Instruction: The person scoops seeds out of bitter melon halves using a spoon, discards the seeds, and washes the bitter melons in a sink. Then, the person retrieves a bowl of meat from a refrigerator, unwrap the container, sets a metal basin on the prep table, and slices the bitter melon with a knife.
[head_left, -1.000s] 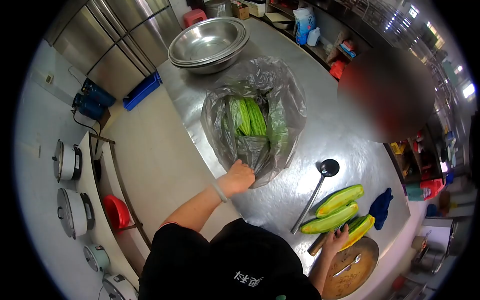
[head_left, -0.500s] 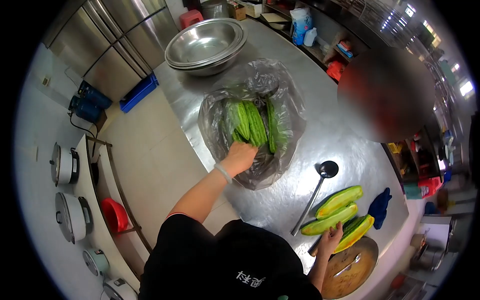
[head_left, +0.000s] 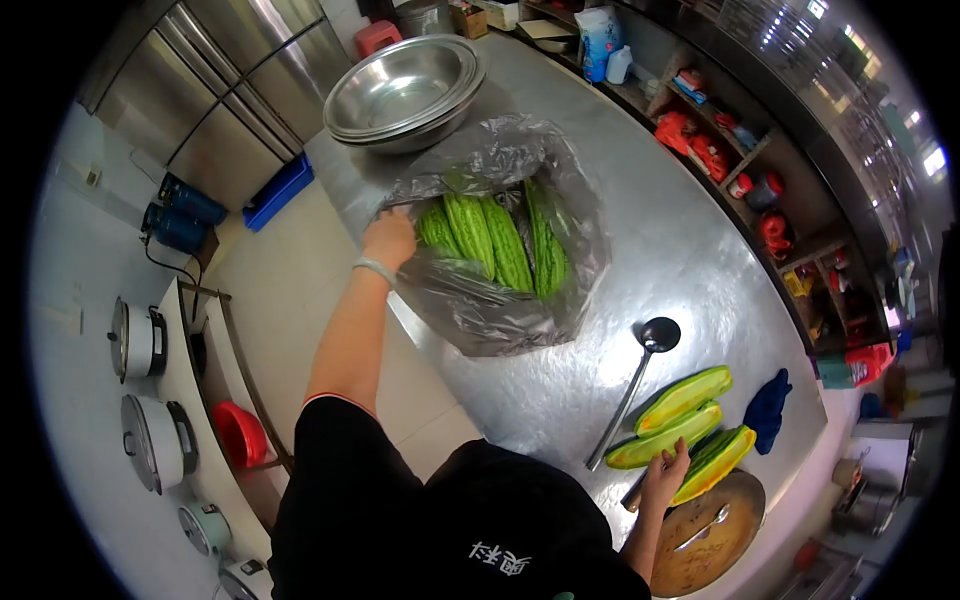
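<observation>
At the left rim of a grey translucent plastic bag [head_left: 500, 325], my left hand [head_left: 390, 238] is closed, pinching the plastic. Several whole green bitter melons [head_left: 508, 245] lie inside the bag, side by side. Low on the right, my right hand [head_left: 664, 474] rests against split bitter melon halves [head_left: 680, 432], its fingers somewhat apart and gripping nothing that I can see. The halves show pale green and yellow-orange hollowed insides. Beside my right wrist a dark handle [head_left: 632, 496] pokes out, mostly hidden.
A black ladle [head_left: 657, 337] lies on the steel table [head_left: 640, 240]. A spoon [head_left: 704, 527] sits on the round wooden board [head_left: 730, 550]. Dark blue cloth [head_left: 767, 410] lies at the right edge. Stacked metal basins [head_left: 405, 95] stand at the back; shelves [head_left: 745, 165] run along the far side.
My left hand has moved from the melons at the bag's near side to its left rim. The bag mouth is wider and more melons show. My right hand has barely moved.
</observation>
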